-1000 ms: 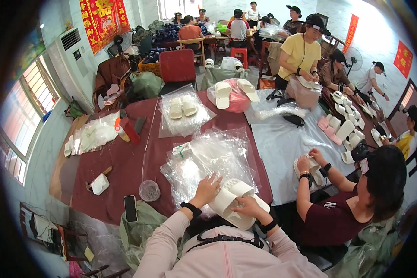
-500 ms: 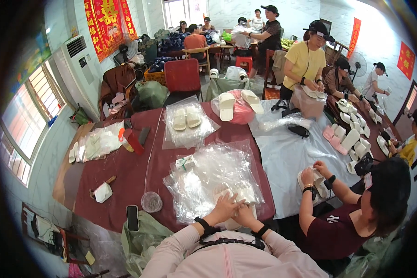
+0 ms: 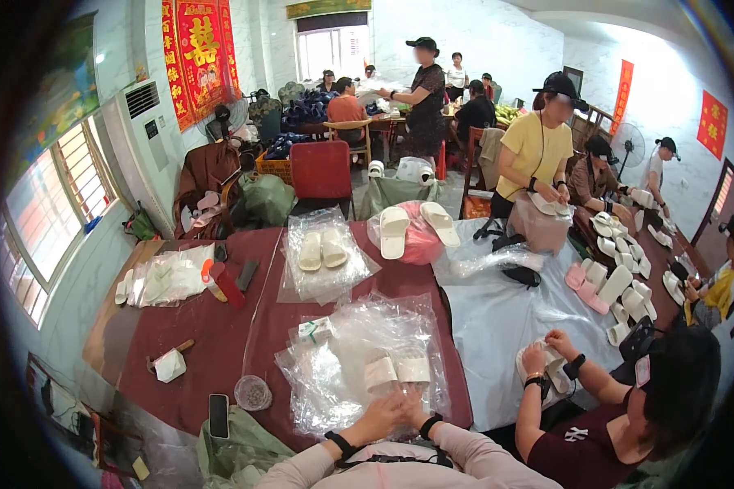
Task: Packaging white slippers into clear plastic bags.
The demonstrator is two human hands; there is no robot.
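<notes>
A pair of cream slide slippers lies side by side, the left slipper (image 3: 379, 372) and the right slipper (image 3: 413, 367), on a layer of clear plastic bags (image 3: 340, 383). My left hand (image 3: 386, 412) and my right hand (image 3: 415, 413) are close together at the near ends of these slippers. Motion smears the fingers, so their grip does not show. Just beyond, on the bags, rests a small white packet with green marks (image 3: 316, 328). Another cream pair (image 3: 322, 250) lies on clear bags farther off.
Left on the maroon cloth (image 3: 220, 342) are a round tub (image 3: 253, 393), a white-wrapped tool (image 3: 170, 365) and a red holder (image 3: 230, 288). A phone (image 3: 218, 416) lies near the edge. A co-worker (image 3: 587, 399) handles slippers at my right, beside a slipper pile (image 3: 620, 281).
My hands have drawn back toward me, uncovering more of the slippers. The whole view has tilted up, so the table sits lower. The standing person at the back has shifted left.
</notes>
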